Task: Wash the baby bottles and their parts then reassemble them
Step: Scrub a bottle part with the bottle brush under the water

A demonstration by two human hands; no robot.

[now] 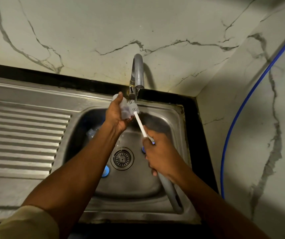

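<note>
My left hand grips a clear baby bottle just under the tap spout, over the sink basin. My right hand grips the grey handle of a bottle brush; its white stem runs up to the white bristle head, which sits beside the bottle's open end. Another clear bottle part lies in the basin at the left. Two blue parts lie on the basin floor, one near the drain and one partly hidden by my right hand.
The steel sink has a round drain strainer in the middle and a ribbed draining board at the left. A marble wall stands behind and to the right, and a blue hose runs down the right wall.
</note>
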